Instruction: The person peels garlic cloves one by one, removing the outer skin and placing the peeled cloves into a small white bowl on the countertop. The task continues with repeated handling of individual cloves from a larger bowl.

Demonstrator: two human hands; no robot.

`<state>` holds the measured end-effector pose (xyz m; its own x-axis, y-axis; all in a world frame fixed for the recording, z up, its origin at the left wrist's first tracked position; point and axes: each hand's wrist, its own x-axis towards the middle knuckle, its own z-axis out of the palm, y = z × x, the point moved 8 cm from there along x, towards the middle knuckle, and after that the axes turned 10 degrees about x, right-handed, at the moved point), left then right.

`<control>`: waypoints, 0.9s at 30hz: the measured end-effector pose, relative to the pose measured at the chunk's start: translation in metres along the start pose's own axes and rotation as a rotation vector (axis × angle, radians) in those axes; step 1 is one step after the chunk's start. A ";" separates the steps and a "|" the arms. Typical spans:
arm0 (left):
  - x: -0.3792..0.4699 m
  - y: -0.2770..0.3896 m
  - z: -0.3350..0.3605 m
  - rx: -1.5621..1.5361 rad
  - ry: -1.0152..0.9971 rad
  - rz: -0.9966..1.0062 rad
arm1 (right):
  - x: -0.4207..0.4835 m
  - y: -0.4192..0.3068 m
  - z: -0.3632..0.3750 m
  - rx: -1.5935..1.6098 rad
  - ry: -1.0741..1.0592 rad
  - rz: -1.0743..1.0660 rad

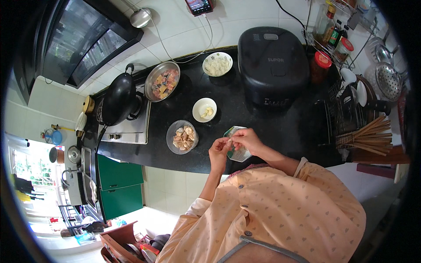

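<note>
My left hand (219,149) and my right hand (246,140) meet at the fingertips, pinching a small pale piece that looks like a garlic clove (230,139). Below them a flattened green-and-white packet (241,154) lies on the black countertop. To the left, a clear round container (171,137) holds unpeeled garlic cloves (185,137). Behind it stands a white bowl (199,115) with a few peeled cloves (207,112) inside. Which fingers bear most on the piece is too small to tell.
A black rice cooker (274,65) stands at the back. Beside it are a bowl of rice (217,64) and a metal bowl of chopped food (164,80). A black wok (120,100) rests on the stove at left; chopsticks (368,136) and a dish rack are at right.
</note>
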<state>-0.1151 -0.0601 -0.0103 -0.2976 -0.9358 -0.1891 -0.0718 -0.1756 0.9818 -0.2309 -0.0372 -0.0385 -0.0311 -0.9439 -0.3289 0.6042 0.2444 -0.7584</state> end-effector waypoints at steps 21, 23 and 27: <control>-0.002 0.017 -0.004 0.471 -0.114 0.269 | -0.010 0.009 0.006 0.205 -0.108 0.212; -0.002 0.016 -0.004 0.432 -0.111 0.275 | -0.008 0.011 0.007 0.213 -0.132 0.212; -0.002 0.019 -0.002 0.419 -0.092 0.310 | -0.009 0.014 0.006 0.241 -0.125 0.194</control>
<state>-0.1141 -0.0621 0.0083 -0.4466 -0.8902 0.0901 -0.3359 0.2601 0.9052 -0.2176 -0.0271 -0.0426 0.1916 -0.9085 -0.3714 0.7605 0.3766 -0.5290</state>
